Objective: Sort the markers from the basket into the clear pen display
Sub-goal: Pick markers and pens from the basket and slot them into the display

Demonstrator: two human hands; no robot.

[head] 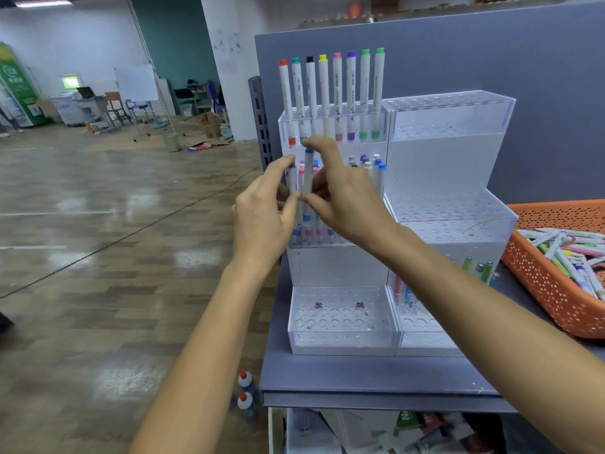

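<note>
The clear pen display (340,326) stands in tiers on a grey shelf. Its top tier holds a row of several white markers (337,93) with coloured caps. In front of the middle tier my right hand (340,194) pinches a white marker with a blue cap (307,173), held upright over markers standing there. My left hand (265,217) is just left of it, its fingers on a neighbouring white marker (292,178). An orange basket (553,290) at the right edge is full of loose markers (569,253).
A second clear display (451,152) stands to the right, with a few markers in its lower tier. A grey panel (458,60) backs the shelf. Two glue bottles (247,393) stand on the floor below the shelf's left edge. Open floor lies to the left.
</note>
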